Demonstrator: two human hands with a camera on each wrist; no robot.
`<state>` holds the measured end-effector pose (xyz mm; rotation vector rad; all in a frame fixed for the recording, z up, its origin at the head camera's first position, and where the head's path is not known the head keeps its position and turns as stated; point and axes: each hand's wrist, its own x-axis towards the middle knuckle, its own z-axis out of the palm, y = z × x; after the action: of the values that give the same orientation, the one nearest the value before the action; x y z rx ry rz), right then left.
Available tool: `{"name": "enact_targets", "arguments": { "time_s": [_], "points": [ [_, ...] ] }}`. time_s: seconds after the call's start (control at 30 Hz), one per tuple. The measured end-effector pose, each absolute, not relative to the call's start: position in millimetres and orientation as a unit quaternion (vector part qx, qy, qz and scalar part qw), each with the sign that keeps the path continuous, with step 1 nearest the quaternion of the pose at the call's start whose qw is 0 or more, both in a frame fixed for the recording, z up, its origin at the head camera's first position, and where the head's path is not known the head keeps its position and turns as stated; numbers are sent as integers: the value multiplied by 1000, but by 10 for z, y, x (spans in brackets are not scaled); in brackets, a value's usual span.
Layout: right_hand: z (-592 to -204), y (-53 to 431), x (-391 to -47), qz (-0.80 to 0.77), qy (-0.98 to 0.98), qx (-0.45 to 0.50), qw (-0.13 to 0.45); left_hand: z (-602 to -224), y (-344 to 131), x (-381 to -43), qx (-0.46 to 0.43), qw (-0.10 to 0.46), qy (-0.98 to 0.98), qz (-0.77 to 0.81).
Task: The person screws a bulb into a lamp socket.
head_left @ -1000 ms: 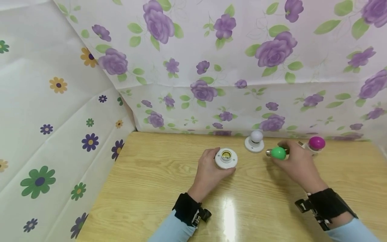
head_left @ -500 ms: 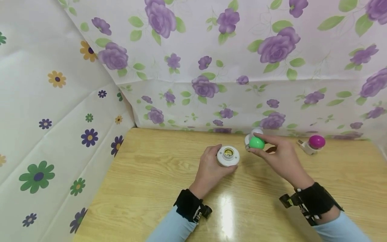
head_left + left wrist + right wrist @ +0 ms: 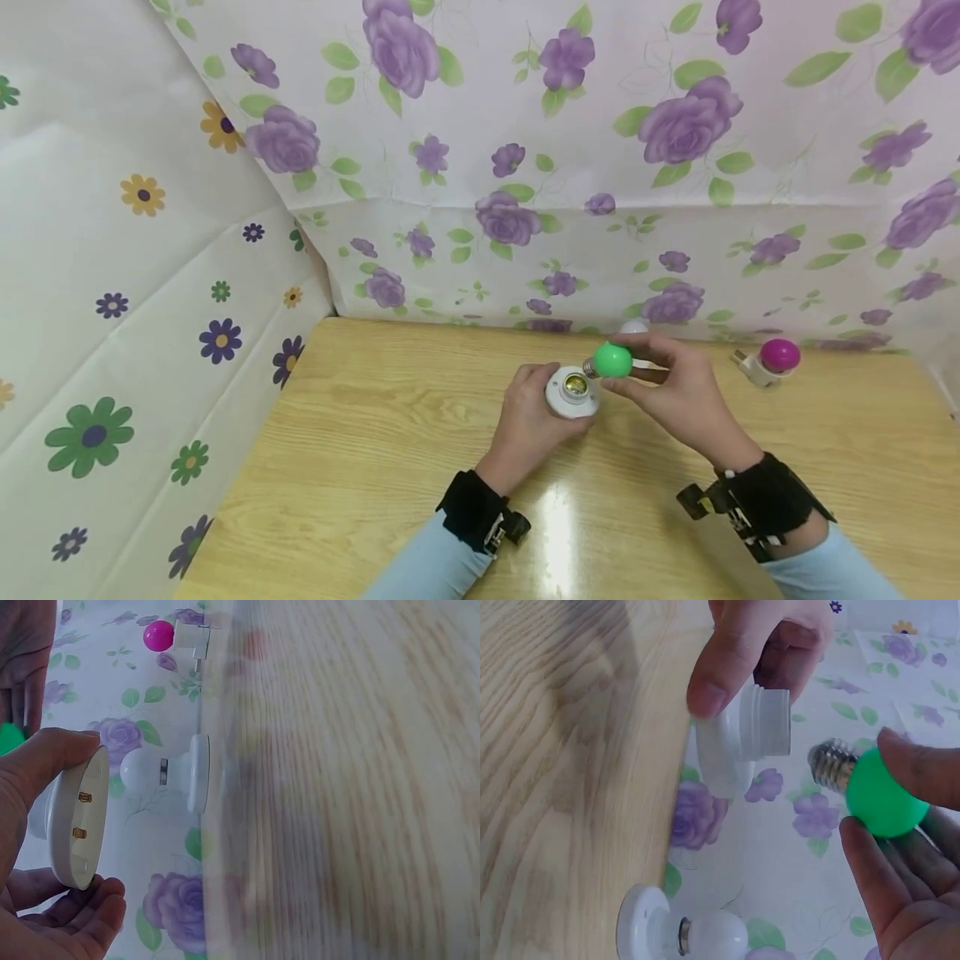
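My left hand (image 3: 528, 421) grips a round white lamp socket (image 3: 561, 403) by its rim, lifted off the table. Its brass-lined opening faces up in the head view, and two brass screws show on its underside in the left wrist view. Between thumb and fingers, my right hand (image 3: 686, 396) pinches a green light bulb (image 3: 613, 361) by its globe. The bulb's metal screw base (image 3: 831, 765) points toward the socket's collar (image 3: 769, 724), with a small gap between them in the right wrist view.
Behind my right hand, a white bulb (image 3: 142, 771) sits in another white socket (image 3: 198, 774) near the table's back edge. Farther right stands a magenta bulb (image 3: 780, 355) in a white plug-in holder (image 3: 759, 372). Flowered sheeting (image 3: 450, 250) rises behind the wooden table (image 3: 360, 450).
My right hand has carried the green bulb leftward, from near the magenta bulb past the white bulb to the socket. My left hand, still holding the socket, has shifted slightly right.
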<state>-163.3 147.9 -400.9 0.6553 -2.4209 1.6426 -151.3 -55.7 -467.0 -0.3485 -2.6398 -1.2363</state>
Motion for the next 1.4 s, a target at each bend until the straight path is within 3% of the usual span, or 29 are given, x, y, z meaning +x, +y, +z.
{"name": "enact_targets", "arguments": {
  "time_s": [0.17,0.47,1.4],
  "points": [
    [-3999,1443,-1637,548,-796,254,43,-4660,-547,-1507,-130,104,-890,-425],
    [-3972,1379,-1629,488,-818,301,39,-4640,-547,-1510,-150,109,-885,-427],
    [-4066,1208,-1623,429,-838,318,114,-4652,-569,-1474,-158,108,-875,-445]
  ]
}}
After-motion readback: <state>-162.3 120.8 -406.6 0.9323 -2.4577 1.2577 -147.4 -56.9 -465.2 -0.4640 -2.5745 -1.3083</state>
